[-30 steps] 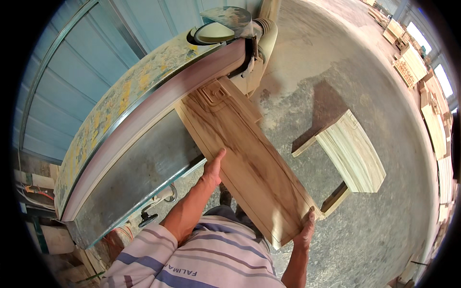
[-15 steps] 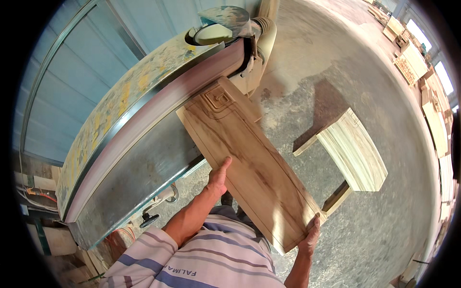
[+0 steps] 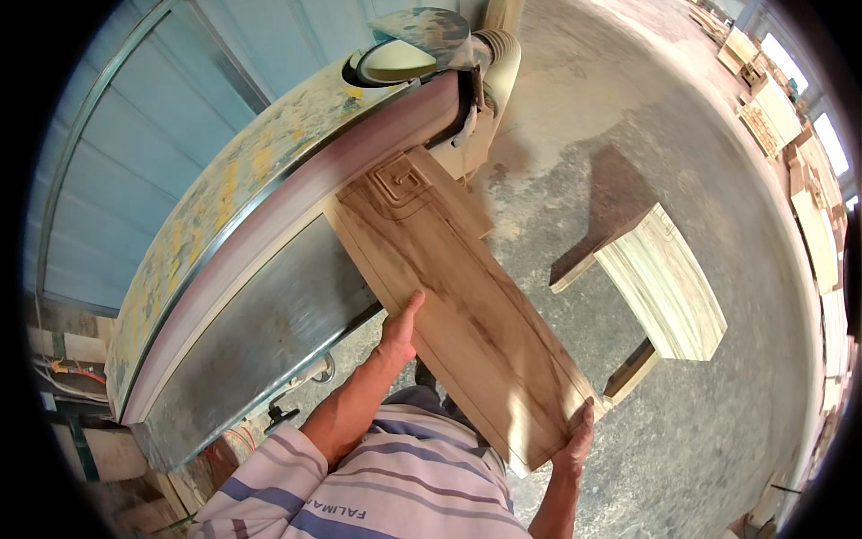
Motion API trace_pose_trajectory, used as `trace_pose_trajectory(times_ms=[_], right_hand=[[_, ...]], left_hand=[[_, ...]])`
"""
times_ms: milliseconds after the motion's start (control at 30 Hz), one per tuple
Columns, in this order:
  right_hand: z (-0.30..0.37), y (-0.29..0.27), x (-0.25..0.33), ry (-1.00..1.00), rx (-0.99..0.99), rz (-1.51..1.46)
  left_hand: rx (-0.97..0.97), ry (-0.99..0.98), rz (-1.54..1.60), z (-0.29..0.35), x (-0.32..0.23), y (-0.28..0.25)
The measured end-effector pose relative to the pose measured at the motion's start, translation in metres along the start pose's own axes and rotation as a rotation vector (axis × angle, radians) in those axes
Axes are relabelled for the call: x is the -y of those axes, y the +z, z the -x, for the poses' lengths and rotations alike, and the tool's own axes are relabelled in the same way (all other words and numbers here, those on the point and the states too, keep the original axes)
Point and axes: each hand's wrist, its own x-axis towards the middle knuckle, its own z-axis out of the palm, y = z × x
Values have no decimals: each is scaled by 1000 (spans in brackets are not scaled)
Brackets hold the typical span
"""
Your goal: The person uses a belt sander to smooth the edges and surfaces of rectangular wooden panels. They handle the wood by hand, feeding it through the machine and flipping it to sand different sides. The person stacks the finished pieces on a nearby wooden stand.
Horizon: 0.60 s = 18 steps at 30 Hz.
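A long brown wooden panel with a carved square-spiral pattern at its far end slants across the middle. My left hand grips its left edge, thumb on top and fingers hidden underneath. At the near right corner, my right hand clasps the panel, with part of its fingers out of sight below. The panel's far end lies over the grey metal table of a belt sander, up against the pinkish upright sanding belt. Whether the edge touches the belt, I cannot tell.
The sander's paint-flecked cover curves along the left, with a ribbed hose at its far end. A pale board rests on a wooden stand to the right. Timber stacks line the far right.
The panel has shifted very slightly to the left along with my left hand. Both hands keep their grip, and the view has moved a little.
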Motion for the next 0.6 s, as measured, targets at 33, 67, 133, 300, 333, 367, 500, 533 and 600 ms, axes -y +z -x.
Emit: trace_pose_trajectory(times_ms=[33, 67, 133, 300, 333, 367, 500, 533, 600], right_hand=[[0, 1, 1, -5, 10, 6], [0, 1, 1, -11, 19, 12], [-1, -1, 0, -18, -1, 17], [-17, -28, -16, -11, -130, 12], [-16, -24, -14, -15, -119, -1], [-14, -20, -13, -18, -108, -15], [-4, -6, -5, -18, -129, -20], [-6, -9, -6, -15, -98, -14], [-10, -22, -11, -9, -37, -2]], left_hand=[[19, 3, 3, 1, -1, 0], [-9, -11, -17, 1, -1, -1], [-64, -40, -59, 3, -3, 2], [-43, -36, -57, 9, -6, 10], [-33, -39, -46, 9, -6, 9], [-27, -35, -38, 9, -6, 9], [1, -19, -19, 10, -5, 9], [12, -12, -19, 9, -6, 9], [17, -20, -16, 3, -2, 1]])
